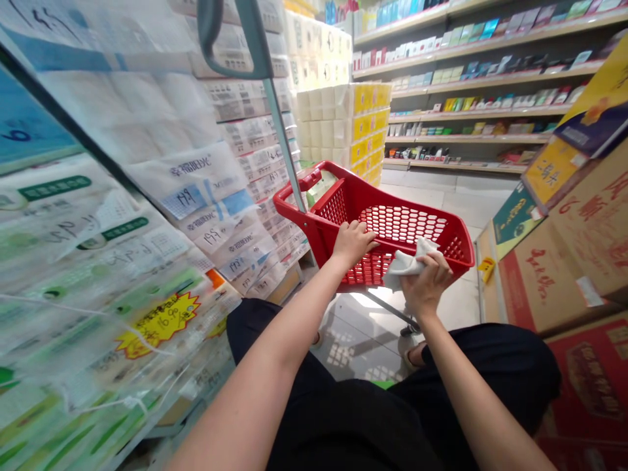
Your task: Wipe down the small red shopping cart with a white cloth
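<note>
A red plastic shopping basket cart [397, 222] with perforated walls and a grey upright handle [282, 124] stands in front of me. My left hand [353, 243] grips the near rim of its basket, fingers curled over the edge. Further right along the same rim, my right hand [428, 281] holds a whitish cloth [406, 263] against the red plastic. Part of the cloth hangs down on the near side. Behind a red divider at the cart's handle end lies a pale green and white item [321, 190].
Stacked tissue packs [196, 190] rise close on the left, with a yellow price tag [159, 324]. Cardboard boxes [554, 268] stand close on the right. Product shelves [471, 111] run across the back. My knees are on both sides below the cart.
</note>
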{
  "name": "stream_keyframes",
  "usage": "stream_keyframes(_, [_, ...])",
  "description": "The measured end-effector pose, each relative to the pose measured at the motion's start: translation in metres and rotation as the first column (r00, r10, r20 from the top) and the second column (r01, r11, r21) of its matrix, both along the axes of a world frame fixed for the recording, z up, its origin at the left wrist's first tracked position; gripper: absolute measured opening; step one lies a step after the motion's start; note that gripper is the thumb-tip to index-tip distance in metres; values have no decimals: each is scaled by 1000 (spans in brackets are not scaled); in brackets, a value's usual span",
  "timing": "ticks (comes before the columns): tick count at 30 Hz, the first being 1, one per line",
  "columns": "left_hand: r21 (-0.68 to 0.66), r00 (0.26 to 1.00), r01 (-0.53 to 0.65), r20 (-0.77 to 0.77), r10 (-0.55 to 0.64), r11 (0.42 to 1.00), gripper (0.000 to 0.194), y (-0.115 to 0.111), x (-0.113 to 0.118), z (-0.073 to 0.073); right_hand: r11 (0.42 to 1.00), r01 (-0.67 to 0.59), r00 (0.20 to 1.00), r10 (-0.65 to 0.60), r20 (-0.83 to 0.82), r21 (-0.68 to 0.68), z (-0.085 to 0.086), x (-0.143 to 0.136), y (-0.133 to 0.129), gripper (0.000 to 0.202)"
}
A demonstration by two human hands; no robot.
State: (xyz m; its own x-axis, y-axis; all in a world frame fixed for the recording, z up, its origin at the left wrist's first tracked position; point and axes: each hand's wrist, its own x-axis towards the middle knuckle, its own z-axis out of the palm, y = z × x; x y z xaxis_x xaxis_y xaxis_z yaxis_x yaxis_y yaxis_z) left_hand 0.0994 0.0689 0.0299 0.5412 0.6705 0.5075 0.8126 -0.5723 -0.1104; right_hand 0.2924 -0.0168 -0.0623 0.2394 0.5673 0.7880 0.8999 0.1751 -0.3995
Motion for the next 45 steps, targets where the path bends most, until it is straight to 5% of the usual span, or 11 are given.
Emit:
stream_keyframes(5, [3, 998, 23, 65, -24, 1000, 29, -17, 25, -5, 998, -30, 989, 20, -147, -63, -18, -33, 5, 38])
stream_keyframes(13, [-26, 992, 82, 100, -79, 996, 26, -34, 37, -4, 941, -278, 955, 249, -160, -192, -25, -62, 8, 50])
stream_keyframes(22, [-8, 996, 48, 80, -47, 999, 29, -30, 25, -4, 992, 50, 979, -71, -189, -115, -21, 13, 0, 28])
stream_keyframes(29, [-24, 995, 61, 83, -59, 998, 27, -27, 23, -4, 941, 335, 859, -327, -395, -49, -36, 63, -1, 26])
stream_keyframes(33, [-20, 995, 61, 84, -60, 998, 28, -29, 25, -4, 913, 407, 814, -357, -458, 12, -37, 75, 3, 28])
stream_keyframes(45, [9, 1000, -16, 19, 15, 1000, 29, -34, 30, -3, 1000, 14, 957, -5, -289, 28, -19, -54, 10, 47])
